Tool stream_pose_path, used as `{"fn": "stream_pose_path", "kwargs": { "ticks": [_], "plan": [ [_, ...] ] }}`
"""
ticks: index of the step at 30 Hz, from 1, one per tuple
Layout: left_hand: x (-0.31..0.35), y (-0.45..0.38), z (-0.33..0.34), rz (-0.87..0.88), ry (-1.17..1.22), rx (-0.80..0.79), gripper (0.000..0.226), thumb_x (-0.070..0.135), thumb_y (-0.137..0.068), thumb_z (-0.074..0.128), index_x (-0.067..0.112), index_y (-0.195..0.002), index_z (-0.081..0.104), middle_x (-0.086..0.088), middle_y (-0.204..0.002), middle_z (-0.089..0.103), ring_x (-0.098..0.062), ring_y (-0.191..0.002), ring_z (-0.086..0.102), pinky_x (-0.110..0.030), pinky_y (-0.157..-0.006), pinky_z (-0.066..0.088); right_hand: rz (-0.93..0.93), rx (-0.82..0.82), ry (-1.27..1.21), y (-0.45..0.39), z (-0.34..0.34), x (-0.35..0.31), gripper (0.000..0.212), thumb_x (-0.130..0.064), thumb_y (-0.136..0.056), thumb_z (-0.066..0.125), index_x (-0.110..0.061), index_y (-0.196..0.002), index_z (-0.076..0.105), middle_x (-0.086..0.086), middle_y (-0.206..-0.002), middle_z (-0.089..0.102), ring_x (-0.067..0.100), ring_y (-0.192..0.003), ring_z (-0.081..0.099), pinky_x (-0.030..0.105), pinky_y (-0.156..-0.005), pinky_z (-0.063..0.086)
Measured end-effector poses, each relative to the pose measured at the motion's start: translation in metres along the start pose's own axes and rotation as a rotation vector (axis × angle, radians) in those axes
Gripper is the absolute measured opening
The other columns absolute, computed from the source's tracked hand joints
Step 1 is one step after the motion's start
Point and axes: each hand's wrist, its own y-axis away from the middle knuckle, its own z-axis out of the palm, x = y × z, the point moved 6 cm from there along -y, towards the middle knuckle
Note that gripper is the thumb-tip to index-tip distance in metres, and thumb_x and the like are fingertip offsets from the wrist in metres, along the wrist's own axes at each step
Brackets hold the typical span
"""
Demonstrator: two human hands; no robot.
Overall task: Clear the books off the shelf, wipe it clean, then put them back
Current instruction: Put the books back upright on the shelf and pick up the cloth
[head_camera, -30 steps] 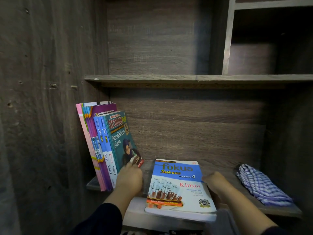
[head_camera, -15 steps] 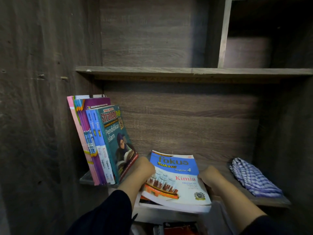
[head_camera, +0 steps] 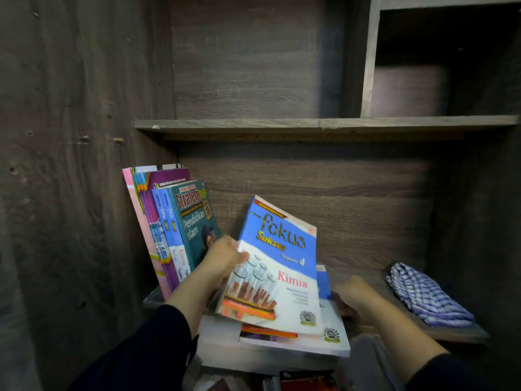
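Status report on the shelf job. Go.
Left hand gripping blue Kimia book, tilting it up off flat stack. Right hand steadying the stack. Standing books lean left. Checked cloth lies clear, right.

The tilted blue book point(head_camera: 277, 266) reads "fokus Sukses", "4", "Kimia"; the teal upright book point(head_camera: 194, 221) reads "Strategy", "Pendidikan Islam".

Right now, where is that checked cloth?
The checked cloth lies bunched at the far right of the lower shelf, against the right wall. It is clear of the right hand and the flat books.
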Motion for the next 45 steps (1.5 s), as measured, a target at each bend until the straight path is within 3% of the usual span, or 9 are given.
{"fn": "stream_pose_path", "kwargs": {
  "ticks": [6,12,21,24,28,30,32,35,45],
  "plan": [
    [-0.007,0.004,-0.053,-0.011,-0.029,0.388,0.020,0.014,-0.089,0.061,0.010,-0.097,0.043,-0.009,-0.090,0.055,-0.031,-0.081,0.060,-0.036,-0.070,0.050,-0.009,0.005,0.011,0.002,-0.002,0.000,0.027,-0.007,-0.092,0.054,-0.001,-0.066,0.054,0.013,-0.060,0.051,0.024,-0.053,0.048,0.034,-0.058,0.046],
    [-0.024,0.024,-0.035,-0.063,-0.245,0.488,0.020,0.003,-0.089,0.046,0.009,-0.105,0.035,-0.017,-0.098,0.061,-0.042,-0.093,0.062,-0.036,-0.067,0.044,-0.006,-0.004,0.034,-0.001,-0.001,0.003,0.025,-0.011,-0.093,0.053,-0.003,-0.070,0.054,0.010,-0.056,0.050,0.020,-0.049,0.046,0.033,-0.056,0.044],
    [-0.034,0.035,-0.046,-0.008,-0.622,0.529,0.020,0.040,-0.094,0.045,0.020,-0.091,0.044,0.002,-0.076,0.056,-0.014,-0.063,0.054,-0.024,-0.051,0.039,0.007,-0.019,0.102,0.001,-0.002,-0.002,0.019,-0.015,-0.094,0.052,0.002,-0.095,0.061,0.009,-0.065,0.056,0.018,-0.056,0.052,0.029,-0.054,0.044],
    [-0.039,0.040,-0.046,-0.013,-0.832,0.490,0.026,0.044,-0.095,0.045,0.020,-0.088,0.049,0.004,-0.073,0.058,-0.010,-0.060,0.055,-0.023,-0.048,0.036,0.007,-0.017,0.096,0.001,-0.001,-0.002,0.017,-0.014,-0.094,0.053,-0.001,-0.084,0.059,0.009,-0.066,0.056,0.019,-0.057,0.053,0.031,-0.058,0.046],
    [-0.022,0.039,-0.013,0.398,-1.258,0.297,0.038,0.022,-0.063,0.084,0.015,-0.091,0.060,-0.005,-0.077,0.066,-0.023,-0.069,0.064,-0.031,-0.056,0.048,0.005,-0.004,0.097,0.001,-0.001,-0.001,0.019,-0.014,-0.093,0.054,-0.004,-0.078,0.056,0.008,-0.065,0.056,0.018,-0.057,0.053,0.030,-0.056,0.045],
    [-0.025,0.037,0.013,0.580,-1.395,0.139,0.035,0.014,-0.075,0.072,0.012,-0.107,0.058,-0.015,-0.107,0.062,-0.034,-0.103,0.057,-0.046,-0.088,0.048,0.004,-0.003,0.105,0.000,-0.002,-0.002,0.017,-0.015,-0.093,0.054,-0.004,-0.081,0.058,0.008,-0.067,0.057,0.017,-0.058,0.054,0.029,-0.057,0.045],
    [-0.047,0.028,0.035,0.665,-1.563,-0.085,0.041,0.013,-0.091,0.050,0.012,-0.132,0.048,-0.016,-0.142,0.042,-0.036,-0.138,0.028,-0.057,-0.115,0.017,0.014,0.003,0.126,0.000,-0.002,-0.002,0.017,-0.018,-0.094,0.054,-0.002,-0.093,0.060,0.007,-0.070,0.058,0.017,-0.061,0.056,0.028,-0.057,0.046],
    [-0.070,0.014,0.042,0.546,-1.691,-0.207,0.048,0.021,-0.098,0.038,0.015,-0.145,0.034,-0.010,-0.154,0.030,-0.031,-0.148,0.007,-0.053,-0.117,-0.005,0.011,0.006,0.135,-0.003,-0.002,-0.001,0.021,-0.018,-0.093,0.055,0.000,-0.102,0.060,0.006,-0.071,0.059,0.016,-0.061,0.056,0.027,-0.055,0.045],
    [-0.080,-0.012,0.048,0.313,-1.705,-0.142,0.057,0.029,-0.099,0.033,0.013,-0.152,0.016,-0.008,-0.158,0.019,-0.029,-0.148,0.003,-0.052,-0.117,-0.008,0.032,0.045,0.186,-0.003,-0.001,-0.002,0.020,-0.017,-0.094,0.052,-0.001,-0.102,0.061,0.005,-0.072,0.057,0.014,-0.058,0.053,0.023,-0.045,0.037]
  ]
}}
